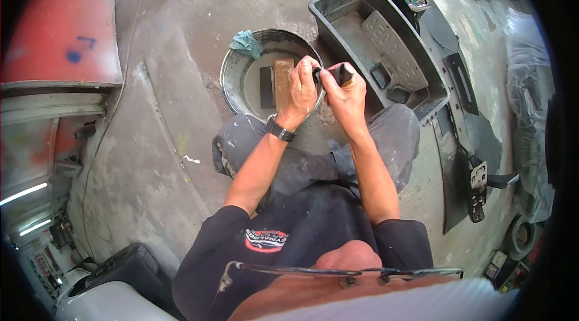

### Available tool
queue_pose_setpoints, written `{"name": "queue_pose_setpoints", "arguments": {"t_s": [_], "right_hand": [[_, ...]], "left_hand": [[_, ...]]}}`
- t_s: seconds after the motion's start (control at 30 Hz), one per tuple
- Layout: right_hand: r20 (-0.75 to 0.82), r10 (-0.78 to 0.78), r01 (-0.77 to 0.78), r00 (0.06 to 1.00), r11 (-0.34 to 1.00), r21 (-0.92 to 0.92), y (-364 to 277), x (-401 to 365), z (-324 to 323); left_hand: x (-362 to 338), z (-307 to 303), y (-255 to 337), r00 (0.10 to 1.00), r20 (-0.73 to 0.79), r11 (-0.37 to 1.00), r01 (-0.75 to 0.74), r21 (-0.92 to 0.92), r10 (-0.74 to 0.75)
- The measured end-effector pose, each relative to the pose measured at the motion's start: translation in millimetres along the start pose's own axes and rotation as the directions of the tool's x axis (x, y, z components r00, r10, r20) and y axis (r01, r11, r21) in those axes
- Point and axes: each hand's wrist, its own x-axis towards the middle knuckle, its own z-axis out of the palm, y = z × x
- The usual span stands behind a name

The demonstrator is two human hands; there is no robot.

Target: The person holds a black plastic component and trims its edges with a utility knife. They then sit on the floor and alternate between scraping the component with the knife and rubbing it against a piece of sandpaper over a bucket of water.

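Observation:
Both my hands are close together above the right rim of a round bucket. My left hand, with a dark watch on its wrist, has curled fingers around a small dark piece. Right beside it, my right hand is closed on a dark object with a yellowish edge. Inside the bucket lie a black block and a brown block in greyish liquid. A teal cloth hangs over the bucket's upper left rim.
A grey rectangular tub holding a perforated panel stands right of the bucket. Dark car parts and plastic sheeting lie farther right. A red panel is at upper left, and a cable crosses the floor.

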Motion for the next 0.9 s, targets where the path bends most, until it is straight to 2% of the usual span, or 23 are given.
{"name": "queue_pose_setpoints", "arguments": {"t_s": [0.03, 0.13, 0.17, 0.27, 0.3, 0.43, 0.47, 0.5, 0.53, 0.6, 0.63, 0.73, 0.77, 0.87, 0.9], "right_hand": [[-0.065, -0.137, 0.126, 0.988, 0.981, -0.147, 6.6, 3.0, 2.3], [0.029, 0.089, -0.089, 0.996, 0.996, 0.005, 3.1, -4.1, -2.1], [0.109, 0.252, -0.26, 0.962, 0.963, 0.067, -5.5, -6.9, -5.0], [0.004, -0.039, 0.039, 0.999, 0.997, -0.062, 13.8, 2.8, -4.4], [-0.035, -0.135, 0.129, 0.99, 0.983, -0.132, 15.8, 7.3, -3.1], [0.1, 0.191, -0.201, 0.976, 0.975, 0.097, 4.2, -5.0, -3.2], [0.084, 0.213, -0.217, 0.974, 0.975, 0.043, -5.2, -4.9, -5.2], [0.032, 0.065, -0.062, 0.997, 0.995, -0.072, -3.7, 1.9, -7.7], [0.009, -0.084, 0.084, 0.996, 0.978, -0.19, 2.7, 4.0, -7.4], [-0.013, -0.043, 0.042, 0.999, 0.994, -0.098, 5.7, 0.5, -2.1], [-0.017, -0.035, 0.033, 0.999, 0.996, -0.084, 7.2, -1.9, -1.4], [0.099, 0.178, -0.17, 0.979, 0.981, -0.09, -3.1, -0.6, -13.3], [0.078, -0.021, 0.029, 0.997, 0.994, -0.101, 8.6, 5.0, -12.5], [0.022, -0.261, 0.256, 0.965, 0.923, -0.288, 15.5, 4.9, -6.5], [0.017, -0.113, 0.114, 0.993, 0.985, -0.127, 18.5, 2.0, -6.9]], "left_hand": [[0.0, 2.5, 4.9, 0.999, -0.026, 0.999, 0.033, 0.011, -0.033], [0.5, -2.6, 2.2, 0.999, -0.012, 0.999, 0.043, 0.025, -0.043], [2.5, -3.1, 0.5, 0.997, -0.04, 0.997, -0.059, 0.039, 0.061], [1.6, -0.1, -1.2, 0.997, -0.025, 0.992, -0.071, 0.102, 0.074], [-0.1, 1.8, -2.6, 0.999, -0.033, 0.997, 0.034, 0.074, -0.032], [2.1, -4.8, -1.1, 1.0, 0.009, 0.999, 0.025, 0.037, -0.025], [3.9, -2.0, -3.9, 0.993, -0.007, 0.989, -0.118, 0.094, 0.119], [5.7, 2.9, -15.2, 0.951, -0.036, 0.938, -0.294, 0.182, 0.306], [2.2, 3.8, -8.4, 0.966, -0.015, 0.948, -0.251, 0.193, 0.259], [1.5, 1.6, -0.7, 1.0, -0.022, 1.0, 0.006, 0.022, -0.005], [-1.1, 0.3, -3.7, 1.0, -0.008, 1.0, 0.005, 0.003, -0.005], [0.9, -0.4, -7.4, 1.0, 0.016, 1.0, -0.017, -0.022, 0.018], [0.1, 1.4, -5.6, 1.0, 0.008, 1.0, -0.017, -0.005, 0.017], [3.2, 0.3, 2.3, 1.0, 0.005, 1.0, -0.027, 0.01, 0.027], [2.7, -0.3, -2.0, 0.999, -0.004, 0.999, -0.04, 0.007, 0.04]]}}
